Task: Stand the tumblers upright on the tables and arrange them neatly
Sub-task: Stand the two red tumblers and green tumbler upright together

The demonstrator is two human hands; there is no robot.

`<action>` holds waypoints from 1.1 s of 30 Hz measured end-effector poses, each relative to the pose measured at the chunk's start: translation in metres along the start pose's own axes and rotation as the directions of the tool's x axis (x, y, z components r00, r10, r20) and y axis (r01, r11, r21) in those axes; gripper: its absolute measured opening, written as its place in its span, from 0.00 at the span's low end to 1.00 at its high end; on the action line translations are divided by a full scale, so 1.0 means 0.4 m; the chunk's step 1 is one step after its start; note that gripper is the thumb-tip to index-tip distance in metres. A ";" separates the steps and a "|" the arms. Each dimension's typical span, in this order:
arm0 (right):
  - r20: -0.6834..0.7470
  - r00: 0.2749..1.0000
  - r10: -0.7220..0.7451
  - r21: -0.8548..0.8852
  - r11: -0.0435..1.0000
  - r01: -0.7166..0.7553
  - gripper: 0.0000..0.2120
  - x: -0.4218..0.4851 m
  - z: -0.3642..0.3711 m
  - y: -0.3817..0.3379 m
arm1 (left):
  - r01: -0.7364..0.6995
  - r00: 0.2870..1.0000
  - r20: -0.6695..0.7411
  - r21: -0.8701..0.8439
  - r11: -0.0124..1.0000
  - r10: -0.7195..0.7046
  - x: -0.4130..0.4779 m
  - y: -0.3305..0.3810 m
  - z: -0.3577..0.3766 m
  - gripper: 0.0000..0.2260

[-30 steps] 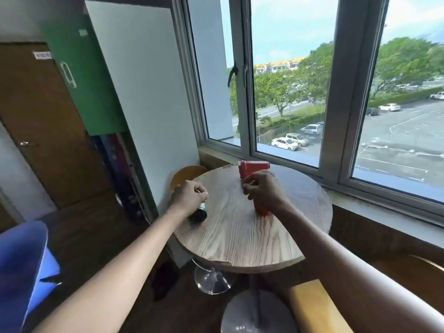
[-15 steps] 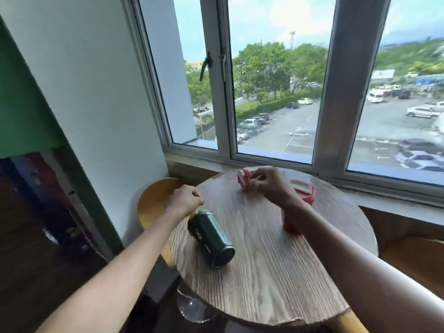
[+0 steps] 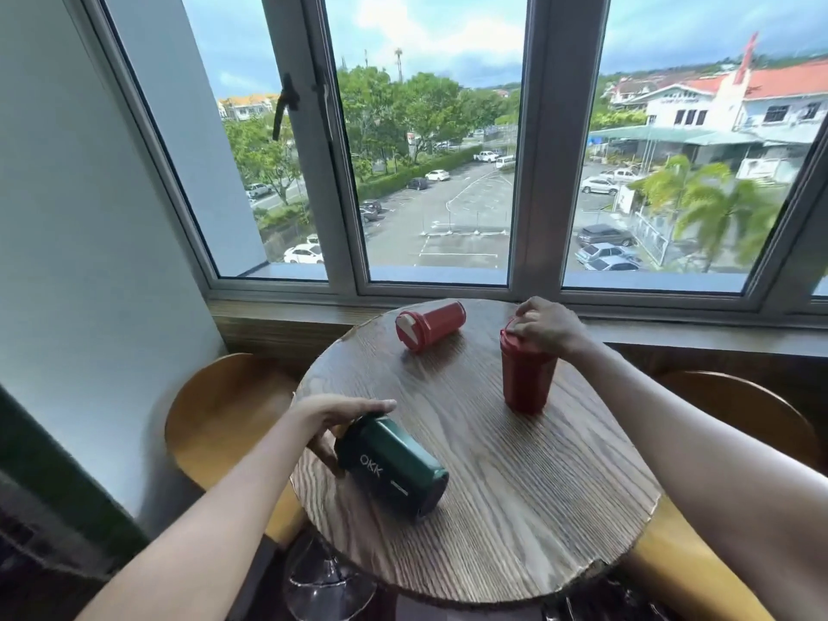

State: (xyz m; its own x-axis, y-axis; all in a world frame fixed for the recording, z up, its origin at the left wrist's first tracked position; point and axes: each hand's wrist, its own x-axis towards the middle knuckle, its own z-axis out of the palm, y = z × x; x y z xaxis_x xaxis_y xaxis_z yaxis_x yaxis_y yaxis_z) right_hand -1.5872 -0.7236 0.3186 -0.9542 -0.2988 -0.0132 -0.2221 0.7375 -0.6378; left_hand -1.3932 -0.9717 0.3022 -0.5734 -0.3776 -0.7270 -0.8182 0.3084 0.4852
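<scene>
On the round wooden table (image 3: 515, 508) a dark green tumbler (image 3: 394, 468) marked OKK lies on its side near the left edge, base toward me. My left hand (image 3: 334, 419) grips its lid end. A red tumbler (image 3: 525, 374) stands upright at the right rear, and my right hand (image 3: 549, 324) rests closed on its lid. A second red tumbler (image 3: 430, 324) lies on its side at the back of the table, lid pointing left, with no hand on it.
A wide window (image 3: 439, 181) with a wooden sill (image 3: 278, 316) runs just behind the table. Wooden stools stand left (image 3: 219, 423) and right (image 3: 743, 405) of it. A white wall (image 3: 80, 262) closes the left side.
The view has swung right and closer. My right hand has left the lying red tumbler and now holds the upright one's lid. My left hand stays on the green tumbler's lid end.
</scene>
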 end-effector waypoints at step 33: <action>0.066 0.997 0.031 0.443 0.895 -0.058 0.25 -0.014 0.005 0.067 | -0.351 0.626 -0.363 0.660 0.665 0.691 -0.019 0.258 0.226 0.45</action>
State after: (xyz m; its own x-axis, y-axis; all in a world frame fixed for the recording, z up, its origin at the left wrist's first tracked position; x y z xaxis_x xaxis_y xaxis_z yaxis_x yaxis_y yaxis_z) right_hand -1.5872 -0.7033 0.3002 -0.9453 -0.3151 -0.0842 -0.0552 0.4089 -0.9109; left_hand -1.4695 -0.8582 0.3140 -0.9388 -0.3399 0.0562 -0.3153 0.9134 0.2575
